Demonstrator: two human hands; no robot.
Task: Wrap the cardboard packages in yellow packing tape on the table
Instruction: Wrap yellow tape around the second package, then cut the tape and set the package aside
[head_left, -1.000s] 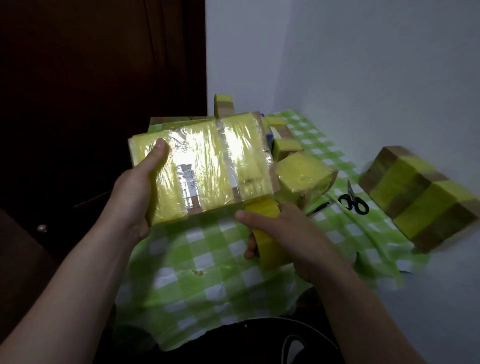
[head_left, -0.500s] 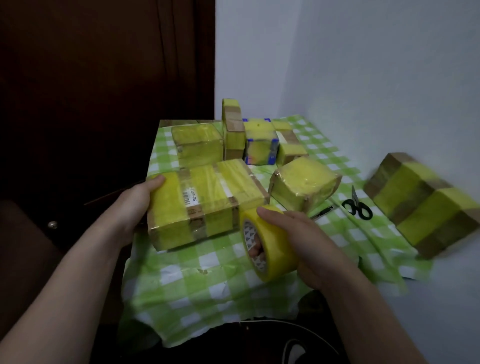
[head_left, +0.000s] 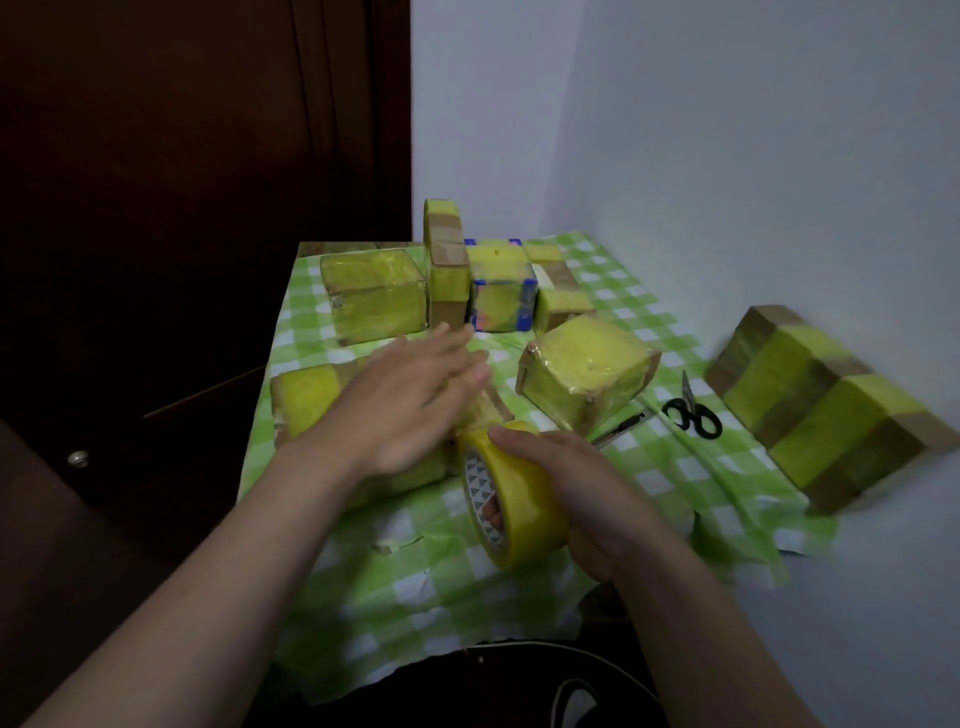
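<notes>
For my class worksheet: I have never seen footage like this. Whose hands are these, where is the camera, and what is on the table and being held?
No machine here: these are a person's two bare hands, filmed by one wide-angle camera worn on the head, looking down. The right hand grips a roll of yellow tape. The left hand, fingers straight and blurred, is spread over a flat package. On the green checked tablecloth lie more tape-wrapped packages, black scissors and a pen.

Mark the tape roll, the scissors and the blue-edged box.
tape roll (head_left: 525, 503), head view, yellow outer band
scissors (head_left: 691, 410), head view, where the black handles meet
blue-edged box (head_left: 498, 305), head view, yellow front face
</notes>
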